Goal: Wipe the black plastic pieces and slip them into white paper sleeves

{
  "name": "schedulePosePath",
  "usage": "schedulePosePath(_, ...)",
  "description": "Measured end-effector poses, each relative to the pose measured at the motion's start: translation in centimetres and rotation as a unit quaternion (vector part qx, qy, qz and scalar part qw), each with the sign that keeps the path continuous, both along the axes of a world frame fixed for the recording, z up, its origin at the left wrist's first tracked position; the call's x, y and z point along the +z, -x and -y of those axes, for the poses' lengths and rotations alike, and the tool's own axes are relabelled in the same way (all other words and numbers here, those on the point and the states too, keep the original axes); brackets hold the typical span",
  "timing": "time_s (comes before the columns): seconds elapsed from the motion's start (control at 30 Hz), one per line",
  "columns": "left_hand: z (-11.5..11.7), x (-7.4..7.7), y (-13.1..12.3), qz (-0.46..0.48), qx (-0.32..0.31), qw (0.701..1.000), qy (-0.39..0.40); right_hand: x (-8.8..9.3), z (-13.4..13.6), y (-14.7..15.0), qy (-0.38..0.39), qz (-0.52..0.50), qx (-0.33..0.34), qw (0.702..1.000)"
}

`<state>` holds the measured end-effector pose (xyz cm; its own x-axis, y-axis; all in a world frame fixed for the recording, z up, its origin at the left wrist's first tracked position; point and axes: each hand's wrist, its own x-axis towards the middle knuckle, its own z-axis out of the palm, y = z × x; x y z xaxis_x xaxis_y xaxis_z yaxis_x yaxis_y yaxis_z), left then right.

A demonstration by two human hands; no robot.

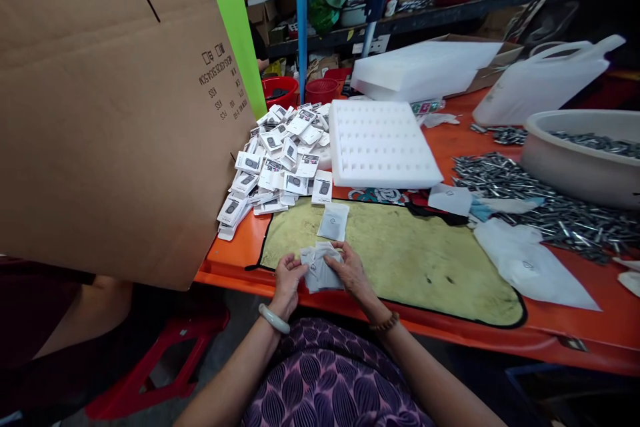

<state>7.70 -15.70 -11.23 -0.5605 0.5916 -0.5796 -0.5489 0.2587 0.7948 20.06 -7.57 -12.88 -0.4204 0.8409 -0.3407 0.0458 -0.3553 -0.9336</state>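
Note:
Between both hands, over the front edge of the yellow-green mat (400,253), is a small frosted plastic bag (316,275). My left hand (289,280) pinches its left side with thumb and fingers. On its upper right, my right hand (351,272) grips it with the thumb on top. What the bag contains, if anything, I cannot make out. Just beyond lies another frosted bag (333,221) with something dark inside, flat on the mat. Behind it is a heap of small white printed boxes (280,163), one box (322,187) standing apart at the mat's edge.
A large cardboard box (125,113) walls off the left side. Past the mat sits a white foam block with holes (383,147). To the right are loose metal pins (515,193), a white basin (580,160), a plastic bag (530,267) and a jug (540,83) on the orange table (565,327).

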Motion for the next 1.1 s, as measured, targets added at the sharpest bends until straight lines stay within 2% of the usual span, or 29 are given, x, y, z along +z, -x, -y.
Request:
schedulePosePath(0.07, 0.5, 0.5, -0.4, 0.073, -0.023, 0.996, -0.042, 0.3, 0.7, 0.7, 0.072, -0.090, -0.012, 0.993)
schedulePosePath(0.13, 1.2, 1.2, -0.7, 0.118, -0.048, 0.989, -0.073, 0.6, 1.4, 1.4, 0.097, -0.134, -0.021, 0.986)
schedulePosePath(0.3, 3.7, 2.6, 0.1, 0.190, -0.067, 0.973, -0.112, 1.5, 2.4, 2.8, 0.070, -0.156, 0.018, 0.985)
schedulePosePath(0.47, 7.1, 3.1, 2.3, 0.165, -0.027, 0.978, -0.124, 2.0, 3.8, 5.2, 0.051, -0.167, 0.113, 0.978)
schedulePosePath(0.6, 11.4, 3.2, 4.2, 0.100, 0.022, 0.990, -0.094, 2.3, 6.7, 8.1, 0.009, -0.143, 0.217, 0.966)
schedulePosePath(0.73, 17.7, 2.3, 7.2, -0.008, 0.147, 0.987, -0.060, 2.0, 8.4, 9.8, -0.065, -0.077, 0.292, 0.951)
schedulePosePath(0.83, 22.6, 1.8, 10.6, -0.136, 0.258, 0.956, 0.016, 0.9, 8.0, 9.9, -0.100, -0.023, 0.311, 0.945)
schedulePosePath(0.9, 25.2, 2.3, 12.9, -0.239, 0.285, 0.924, 0.086, -0.2, 7.4, 9.7, -0.104, 0.002, 0.324, 0.940)
schedulePosePath(1.0, 26.8, 3.7, 16.2, -0.360, 0.254, 0.884, 0.156, -1.8, 6.7, 9.2, -0.108, 0.038, 0.317, 0.941)
schedulePosePath(1.1, 25.6, 4.9, 19.2, -0.416, 0.229, 0.866, 0.159, -2.7, 6.5, 8.7, -0.111, 0.060, 0.299, 0.946)
